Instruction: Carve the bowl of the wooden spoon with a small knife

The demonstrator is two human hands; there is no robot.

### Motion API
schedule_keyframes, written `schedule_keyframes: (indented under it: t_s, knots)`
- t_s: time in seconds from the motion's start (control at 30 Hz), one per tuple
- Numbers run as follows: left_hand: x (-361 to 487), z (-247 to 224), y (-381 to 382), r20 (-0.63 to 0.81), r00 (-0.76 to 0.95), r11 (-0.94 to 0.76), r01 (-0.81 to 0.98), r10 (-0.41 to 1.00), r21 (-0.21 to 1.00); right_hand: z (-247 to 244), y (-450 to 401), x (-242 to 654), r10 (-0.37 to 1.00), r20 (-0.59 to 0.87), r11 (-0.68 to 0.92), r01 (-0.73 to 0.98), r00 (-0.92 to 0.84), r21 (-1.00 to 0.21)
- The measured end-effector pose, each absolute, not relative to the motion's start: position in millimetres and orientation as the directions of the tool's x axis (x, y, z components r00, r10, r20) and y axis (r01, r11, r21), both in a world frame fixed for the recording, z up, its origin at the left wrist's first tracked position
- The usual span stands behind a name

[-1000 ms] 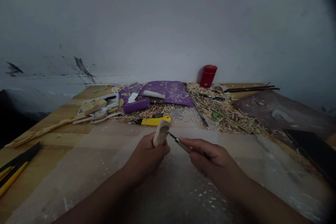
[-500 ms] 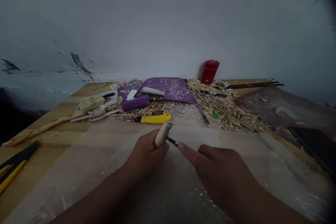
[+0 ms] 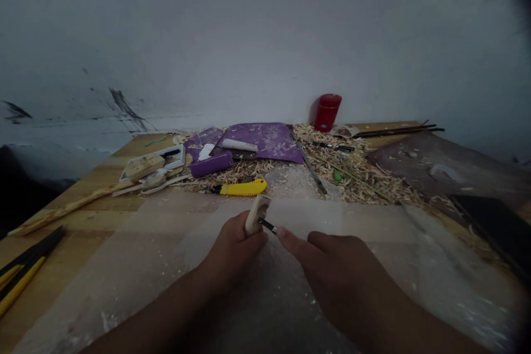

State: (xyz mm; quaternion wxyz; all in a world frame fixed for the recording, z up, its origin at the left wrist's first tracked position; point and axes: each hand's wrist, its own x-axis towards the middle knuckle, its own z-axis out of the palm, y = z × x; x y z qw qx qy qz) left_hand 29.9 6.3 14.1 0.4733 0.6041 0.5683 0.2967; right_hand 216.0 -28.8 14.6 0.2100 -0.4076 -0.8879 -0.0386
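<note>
My left hand (image 3: pixel 234 249) is closed around a small pale piece of carved wood (image 3: pixel 258 213), whose upper end sticks up out of the fist. A slim carving knife (image 3: pixel 269 226) with a dark shaft is in my right hand (image 3: pixel 338 265), the forefinger stretched along it. Its tip meets the right side of the wood; the handle is hidden inside the hand. Beyond the hands lies a yellow utility knife (image 3: pixel 244 188). A translucent plastic sheet (image 3: pixel 161 265) spreads under both forearms.
Wood shavings (image 3: pixel 357 177) cover the back of the table around a purple sheet (image 3: pixel 269 141). A red canister (image 3: pixel 327 113) leans by the wall. At left are a white tray (image 3: pixel 181 156), a long stick (image 3: pixel 74 207) and yellow-black pliers-like handles (image 3: pixel 25 282). A dark flat slab (image 3: pixel 493 227) lies right.
The carving knife's tip and my right hand have shifted slightly left, in against the wood. The wood is tilted a little differently in my left hand. The whole view has moved slightly.
</note>
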Motion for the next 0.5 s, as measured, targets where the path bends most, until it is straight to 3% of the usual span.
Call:
schedule_keyframes:
  t_s: [0.13, 0.23, 0.4, 0.5]
  knots:
    - [32.1, 14.5, 5.5, -0.217, 0.138, 0.156, 0.353, 0.967, 0.922, 12.5, -25.3, 215.6, 0.721, 0.394, 0.672, 0.712, -0.570, -0.201]
    - [33.4, 15.1, 5.4, -0.167, 0.114, 0.115, 0.368, 0.979, 0.923, 11.0, -24.4, 213.6, 0.727, 0.409, 0.673, 0.688, -0.551, -0.270]
    - [36.1, 16.4, 5.2, -0.124, 0.051, 0.096, 0.379, 0.991, 0.921, 4.4, -29.4, 201.9, 0.796, 0.414, 0.605, 0.604, -0.441, -0.519]
    - [37.5, 18.4, 5.6, -0.168, 0.012, 0.155, 0.325, 0.986, 0.933, -0.3, -34.1, 193.1, 0.813, 0.444, 0.580, 0.592, -0.377, -0.560]
